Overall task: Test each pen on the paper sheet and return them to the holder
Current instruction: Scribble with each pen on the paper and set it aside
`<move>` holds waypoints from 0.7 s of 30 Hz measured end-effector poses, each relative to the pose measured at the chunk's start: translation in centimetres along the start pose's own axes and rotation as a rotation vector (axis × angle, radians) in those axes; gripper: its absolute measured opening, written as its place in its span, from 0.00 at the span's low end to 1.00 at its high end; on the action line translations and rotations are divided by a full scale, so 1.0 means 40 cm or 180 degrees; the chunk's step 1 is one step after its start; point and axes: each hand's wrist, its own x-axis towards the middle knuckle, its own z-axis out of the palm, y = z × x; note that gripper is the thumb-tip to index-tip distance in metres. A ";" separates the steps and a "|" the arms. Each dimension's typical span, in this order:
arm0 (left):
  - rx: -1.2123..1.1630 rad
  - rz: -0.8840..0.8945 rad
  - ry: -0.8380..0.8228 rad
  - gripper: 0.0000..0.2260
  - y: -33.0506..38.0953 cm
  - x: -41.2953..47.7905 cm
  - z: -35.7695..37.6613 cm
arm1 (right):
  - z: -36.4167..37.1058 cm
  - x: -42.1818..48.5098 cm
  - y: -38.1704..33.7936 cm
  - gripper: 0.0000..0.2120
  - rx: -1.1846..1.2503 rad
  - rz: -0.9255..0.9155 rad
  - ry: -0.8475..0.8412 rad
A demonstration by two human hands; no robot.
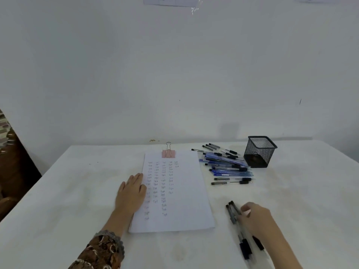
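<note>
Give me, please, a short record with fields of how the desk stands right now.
sheet: flat on the table, rows of test marks, clip on its far edge
left hand: flat on the sheet's left edge, fingers straight
right hand: right of the sheet, fingers curled on a few pens
pile: many pens lying between sheet and holder
holder: black mesh, upright, right of the pile; no pens stick out

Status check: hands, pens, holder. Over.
Left hand flat on left edge of paper sheet. Right hand curled on a few black pens on the table. Pen pile between sheet and holder; holder upright, path to it open.
</note>
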 end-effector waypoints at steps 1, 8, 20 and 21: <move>0.0000 0.0003 0.0022 0.22 -0.001 0.004 0.002 | -0.003 -0.002 -0.002 0.06 -0.0034 -0.0018 -0.0055; 0.0153 0.0104 0.0218 0.22 -0.005 -0.001 0.009 | -0.065 0.115 -0.044 0.07 -0.0688 -0.0511 0.0215; 0.0030 0.0109 0.0282 0.22 0.000 -0.008 0.004 | -0.067 0.253 -0.139 0.09 -0.2129 -0.1914 -0.0031; 0.0030 0.0118 0.0287 0.22 0.000 -0.009 0.003 | -0.074 0.248 -0.151 0.08 -0.2017 -0.1933 -0.0003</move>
